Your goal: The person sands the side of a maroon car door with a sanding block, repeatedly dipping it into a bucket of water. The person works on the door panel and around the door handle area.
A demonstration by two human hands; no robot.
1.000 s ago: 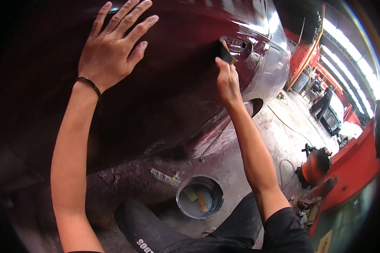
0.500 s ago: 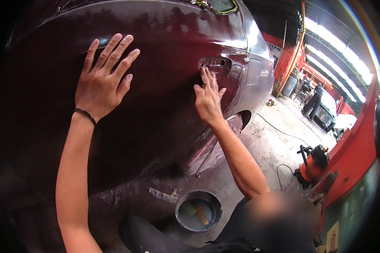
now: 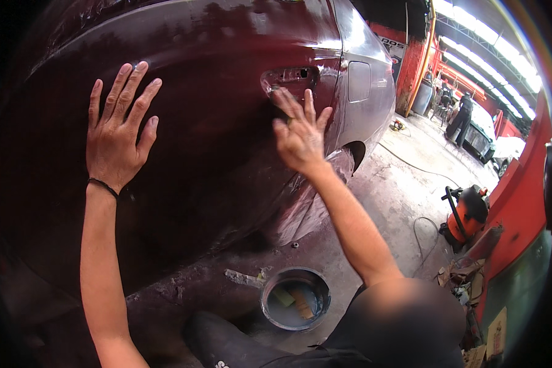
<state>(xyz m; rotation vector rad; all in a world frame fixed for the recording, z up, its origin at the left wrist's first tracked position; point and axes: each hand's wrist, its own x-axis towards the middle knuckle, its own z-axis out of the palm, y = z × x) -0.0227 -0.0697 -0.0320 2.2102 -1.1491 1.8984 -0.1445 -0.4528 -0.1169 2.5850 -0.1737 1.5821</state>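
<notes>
My left hand [image 3: 118, 132] lies flat with fingers spread on the dark maroon car door [image 3: 190, 153], a dark band round its wrist. At the recessed door-handle opening [image 3: 303, 73], whose handle is absent, my right hand [image 3: 300, 132] presses its first fingers to the panel. The other fingers are raised and blurred. A small dark piece shows between the right thumb and first fingers, mostly hidden by the hand; its kind is unclear. Right of the opening is the grey rear fender [image 3: 365, 67] with a fuel flap.
A bucket [image 3: 295, 300] of cloudy water with a yellowish block and a tan block stands on the floor, a scraper-like strip [image 3: 244, 278] beside it. At right are an orange-and-black vacuum [image 3: 466, 214], a hose, scraps and a red wall [image 3: 521, 190]. Farther off, a person [image 3: 462, 116] stands by another car.
The view has shifted, so the car and hands sit farther left. My right hand has moved down and left along the handle opening's edge. My left hand stays flat on the door.
</notes>
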